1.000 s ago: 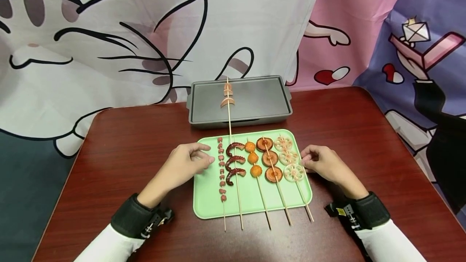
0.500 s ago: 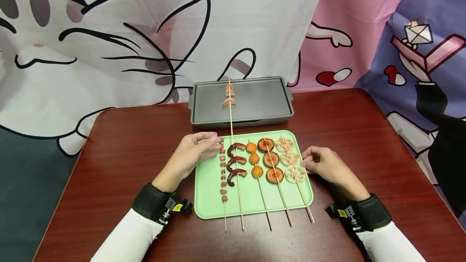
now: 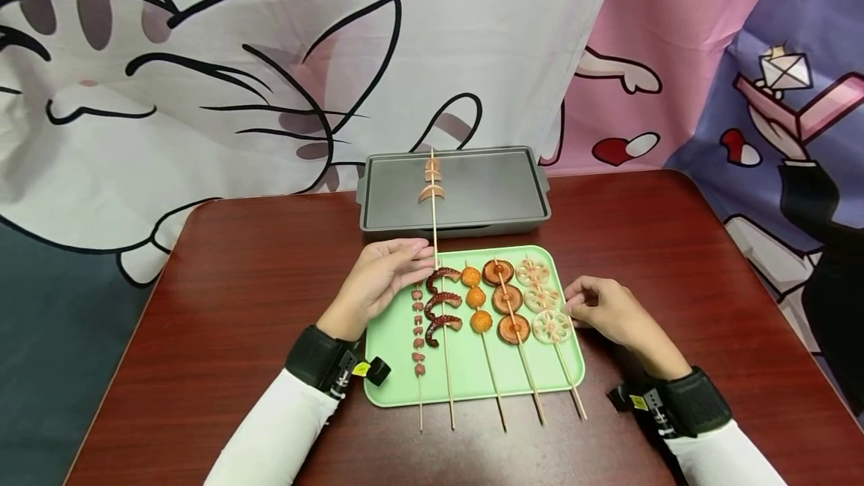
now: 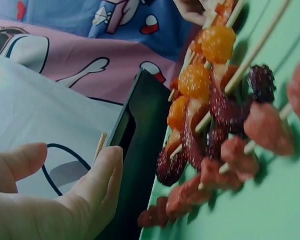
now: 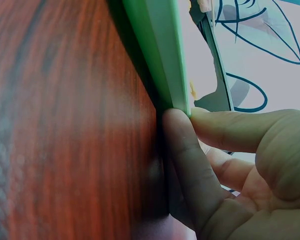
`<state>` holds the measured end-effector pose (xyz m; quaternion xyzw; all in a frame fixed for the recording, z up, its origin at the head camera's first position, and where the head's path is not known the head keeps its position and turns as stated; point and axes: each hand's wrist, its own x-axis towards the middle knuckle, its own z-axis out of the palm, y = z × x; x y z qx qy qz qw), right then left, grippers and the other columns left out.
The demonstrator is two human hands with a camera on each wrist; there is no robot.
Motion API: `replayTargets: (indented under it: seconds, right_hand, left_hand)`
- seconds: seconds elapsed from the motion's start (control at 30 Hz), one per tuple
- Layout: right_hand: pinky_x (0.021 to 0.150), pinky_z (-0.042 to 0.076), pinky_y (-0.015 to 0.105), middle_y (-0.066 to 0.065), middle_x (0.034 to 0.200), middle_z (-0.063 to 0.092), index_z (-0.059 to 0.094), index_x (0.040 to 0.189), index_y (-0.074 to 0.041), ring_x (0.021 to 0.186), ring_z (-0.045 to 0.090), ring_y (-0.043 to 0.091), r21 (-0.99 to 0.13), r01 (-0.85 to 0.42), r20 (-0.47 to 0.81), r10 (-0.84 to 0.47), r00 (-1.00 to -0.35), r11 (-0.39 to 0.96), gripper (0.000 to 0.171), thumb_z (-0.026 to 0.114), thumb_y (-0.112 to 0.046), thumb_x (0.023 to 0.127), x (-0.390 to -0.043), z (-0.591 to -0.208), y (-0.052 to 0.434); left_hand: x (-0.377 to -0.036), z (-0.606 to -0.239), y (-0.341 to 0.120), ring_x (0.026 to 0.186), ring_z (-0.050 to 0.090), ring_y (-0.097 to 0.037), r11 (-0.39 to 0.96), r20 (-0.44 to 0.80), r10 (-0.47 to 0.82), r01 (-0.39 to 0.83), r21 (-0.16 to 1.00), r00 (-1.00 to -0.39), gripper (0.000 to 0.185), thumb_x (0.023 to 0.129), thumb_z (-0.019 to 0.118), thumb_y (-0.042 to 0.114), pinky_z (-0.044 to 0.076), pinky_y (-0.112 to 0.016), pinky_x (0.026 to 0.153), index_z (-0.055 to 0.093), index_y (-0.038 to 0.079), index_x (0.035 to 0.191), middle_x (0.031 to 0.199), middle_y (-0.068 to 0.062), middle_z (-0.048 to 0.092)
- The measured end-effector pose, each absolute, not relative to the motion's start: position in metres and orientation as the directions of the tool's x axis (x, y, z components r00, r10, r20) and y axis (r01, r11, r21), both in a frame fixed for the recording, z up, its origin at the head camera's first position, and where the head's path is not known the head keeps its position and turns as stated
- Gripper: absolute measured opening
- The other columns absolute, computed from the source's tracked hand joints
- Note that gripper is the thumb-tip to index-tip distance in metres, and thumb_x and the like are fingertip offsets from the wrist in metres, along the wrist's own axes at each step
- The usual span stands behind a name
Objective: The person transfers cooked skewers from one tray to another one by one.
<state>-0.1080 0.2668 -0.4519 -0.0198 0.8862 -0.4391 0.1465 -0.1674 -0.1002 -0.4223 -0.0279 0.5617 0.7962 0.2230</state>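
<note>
A green tray (image 3: pixel 391 366) holds several skewers: small meat cubes (image 3: pixel 418 321), dark red octopus (image 3: pixel 442 302), orange balls (image 3: pixel 476 298), brown mushroom slices (image 3: pixel 506 298) and lotus root (image 3: pixel 543 298). A sausage skewer (image 3: pixel 432 190) lies from the grey grill pan (image 3: pixel 499 186) onto the tray's far edge. My left hand (image 3: pixel 424 259) hovers over the tray's far left corner, fingers straight, tips beside that skewer's stick. In the left wrist view the left hand (image 4: pixel 75 152) is open beside the octopus (image 4: pixel 189 145). My right hand (image 3: pixel 574 298) pinches the tray's right rim (image 5: pixel 159 50).
The dark red wooden table (image 3: pixel 236 283) carries only the tray and the pan. A cartoon-print curtain (image 3: pixel 202 58) hangs right behind the table's far edge. The skewer sticks overhang the tray's near edge.
My left hand has moved forward and to the right, from the tray's left edge to its far corner by the sausage skewer's stick. The right hand has stayed on the rim.
</note>
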Motion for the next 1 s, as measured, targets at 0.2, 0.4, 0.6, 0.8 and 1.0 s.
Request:
replayTargets:
  seconds: [0.2,0.4,0.6,0.8,1.0]
  right_hand:
    - [0.068,0.062,0.022,0.008,0.089,0.068,0.069,0.103,0.001,0.079,0.065,0.008,-0.797,0.091,-0.231,-0.161,-0.96,0.598,0.01,0.072,-0.003,0.095,-0.108,-0.453,0.268]
    - [0.068,0.062,0.023,0.007,0.089,0.067,0.069,0.104,0.0,0.08,0.065,0.01,-0.779,0.091,-0.241,-0.162,-0.957,0.62,0.009,0.069,-0.004,0.096,-0.108,-0.454,0.27]
    - [0.067,0.062,0.023,0.007,0.089,0.068,0.069,0.105,-0.001,0.08,0.066,0.011,-0.778,0.087,-0.237,-0.163,-0.958,0.622,0.01,0.07,-0.005,0.096,-0.108,-0.454,0.268]
    - [0.067,0.061,0.022,0.007,0.09,0.067,0.069,0.105,-0.001,0.08,0.065,0.01,-0.781,0.092,-0.242,-0.164,-0.956,0.618,0.011,0.071,-0.006,0.096,-0.107,-0.452,0.267]
    - [0.067,0.061,0.022,0.006,0.088,0.067,0.069,0.104,-0.001,0.079,0.064,0.008,-0.78,0.089,-0.237,-0.16,-0.958,0.62,0.01,0.07,-0.005,0.096,-0.107,-0.452,0.267]
  left_hand:
    - [-0.17,-0.426,-0.093,0.124,0.067,-0.028,-0.338,-0.287,0.334,-0.398,0.853,-0.898,0.044,0.107,0.05,0.001,0.059,-0.031,0.1,0.042,-0.017,0.146,0.15,-0.039,0.044]
    - [-0.173,-0.428,-0.088,0.121,0.069,-0.026,-0.342,-0.289,0.324,-0.396,0.852,-0.901,0.042,0.105,0.052,-0.003,0.06,-0.026,0.095,0.046,-0.016,0.144,0.148,-0.04,0.045]
    - [-0.174,-0.428,-0.085,0.116,0.071,-0.022,-0.326,-0.283,0.303,-0.378,0.866,-0.91,0.043,0.103,0.055,-0.006,0.061,-0.023,0.091,0.047,-0.017,0.144,0.145,-0.039,0.048]
    - [-0.176,-0.429,-0.083,0.116,0.071,-0.023,-0.292,-0.291,0.293,-0.375,0.88,-0.911,0.043,0.103,0.056,-0.005,0.061,-0.021,0.088,0.048,-0.014,0.145,0.144,-0.037,0.052]
    - [-0.179,-0.431,-0.08,0.106,0.073,-0.017,-0.269,-0.292,0.283,-0.367,0.89,-0.914,0.042,0.102,0.058,-0.006,0.062,-0.018,0.083,0.052,-0.012,0.142,0.139,-0.033,0.058]
